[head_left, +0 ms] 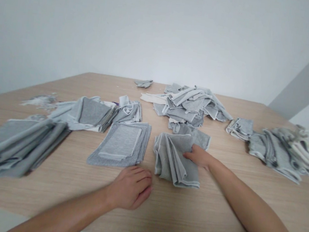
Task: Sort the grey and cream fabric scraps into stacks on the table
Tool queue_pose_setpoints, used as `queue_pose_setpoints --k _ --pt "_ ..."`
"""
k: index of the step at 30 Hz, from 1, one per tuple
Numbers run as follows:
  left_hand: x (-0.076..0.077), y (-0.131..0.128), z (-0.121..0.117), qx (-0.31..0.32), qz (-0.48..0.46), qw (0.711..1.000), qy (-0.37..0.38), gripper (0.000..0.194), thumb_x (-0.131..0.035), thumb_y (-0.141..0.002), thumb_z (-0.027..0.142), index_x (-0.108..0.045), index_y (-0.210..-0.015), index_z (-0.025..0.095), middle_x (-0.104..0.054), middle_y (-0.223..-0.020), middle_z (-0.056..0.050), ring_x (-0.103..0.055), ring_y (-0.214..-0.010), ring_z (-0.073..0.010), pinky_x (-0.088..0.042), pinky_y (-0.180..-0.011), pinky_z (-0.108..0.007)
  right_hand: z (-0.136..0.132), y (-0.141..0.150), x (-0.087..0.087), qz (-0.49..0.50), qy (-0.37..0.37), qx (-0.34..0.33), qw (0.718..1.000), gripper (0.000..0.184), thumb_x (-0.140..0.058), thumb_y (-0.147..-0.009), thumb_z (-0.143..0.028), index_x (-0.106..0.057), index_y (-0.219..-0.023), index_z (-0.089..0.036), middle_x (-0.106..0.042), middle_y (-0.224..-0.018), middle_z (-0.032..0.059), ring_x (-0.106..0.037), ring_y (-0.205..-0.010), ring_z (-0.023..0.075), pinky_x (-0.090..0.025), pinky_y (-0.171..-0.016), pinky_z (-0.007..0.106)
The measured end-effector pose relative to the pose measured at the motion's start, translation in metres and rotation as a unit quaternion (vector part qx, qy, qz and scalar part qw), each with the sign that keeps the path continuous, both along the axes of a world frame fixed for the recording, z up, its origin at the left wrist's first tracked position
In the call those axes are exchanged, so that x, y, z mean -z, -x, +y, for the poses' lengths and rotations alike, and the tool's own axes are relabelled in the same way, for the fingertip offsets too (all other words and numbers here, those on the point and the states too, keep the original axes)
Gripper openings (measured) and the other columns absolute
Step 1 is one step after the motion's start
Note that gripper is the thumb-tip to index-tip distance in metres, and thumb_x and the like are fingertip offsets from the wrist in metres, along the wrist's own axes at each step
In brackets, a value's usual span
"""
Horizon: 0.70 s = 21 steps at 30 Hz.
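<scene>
My right hand grips the right edge of a bundle of folded grey cloths, thumb on top and the other fingers mostly hidden. The bundle's layers fan open toward the left. My left hand rests on the table just left of and below this bundle, its fingers curled in and no object showing in them. Directly beyond the left knuckles lies a flat stack of grey cloths, with a smaller pale-edged piece on top.
The wooden table holds a large heap of grey cloths at the back. Folded cloths lie at left, near more stacks and white scraps. On the right are a small stack and a longer pile.
</scene>
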State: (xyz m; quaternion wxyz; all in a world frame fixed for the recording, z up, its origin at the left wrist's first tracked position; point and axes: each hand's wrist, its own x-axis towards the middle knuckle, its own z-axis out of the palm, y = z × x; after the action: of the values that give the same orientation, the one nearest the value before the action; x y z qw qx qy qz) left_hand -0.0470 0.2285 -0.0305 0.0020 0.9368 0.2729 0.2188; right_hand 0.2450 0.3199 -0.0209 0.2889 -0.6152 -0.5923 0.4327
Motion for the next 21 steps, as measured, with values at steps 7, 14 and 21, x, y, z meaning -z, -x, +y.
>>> queue_pose_setpoints --k 7,14,21 --pt "0.004 -0.003 0.003 -0.047 0.014 0.999 0.014 0.019 -0.05 -0.088 0.023 -0.063 -0.099 0.016 -0.066 -0.099 -0.01 -0.063 -0.098 -0.023 -0.053 -0.086 -0.038 -0.036 -0.051 -0.012 -0.059 0.04 -0.069 0.995 0.037 -0.061 -0.072 -0.024 -0.066 -0.107 -0.015 -0.074 -0.103 0.0078 -0.068 -0.095 0.027 -0.054 -0.084 0.035" --pt "0.004 -0.004 0.003 -0.05 0.013 0.999 0.015 0.023 -0.051 -0.088 0.023 -0.062 -0.106 0.016 -0.067 -0.108 -0.01 -0.061 -0.11 -0.0252 -0.051 -0.094 -0.04 -0.063 -0.137 -0.005 -0.101 0.046 -0.069 0.991 0.044 -0.063 -0.073 -0.04 -0.067 -0.109 -0.015 -0.068 -0.117 0.0109 -0.065 -0.105 0.0308 -0.048 -0.096 0.039" --pt "0.004 -0.005 0.003 -0.053 0.006 0.999 0.011 0.022 -0.051 -0.087 0.022 -0.063 -0.105 0.017 -0.067 -0.107 -0.01 -0.061 -0.108 -0.0248 -0.051 -0.094 -0.041 -0.067 -0.195 -0.015 -0.197 0.023 0.055 0.979 0.019 -0.068 -0.07 -0.033 -0.075 -0.081 -0.019 -0.073 -0.097 0.0196 -0.071 -0.084 0.0255 -0.051 -0.076 0.029"
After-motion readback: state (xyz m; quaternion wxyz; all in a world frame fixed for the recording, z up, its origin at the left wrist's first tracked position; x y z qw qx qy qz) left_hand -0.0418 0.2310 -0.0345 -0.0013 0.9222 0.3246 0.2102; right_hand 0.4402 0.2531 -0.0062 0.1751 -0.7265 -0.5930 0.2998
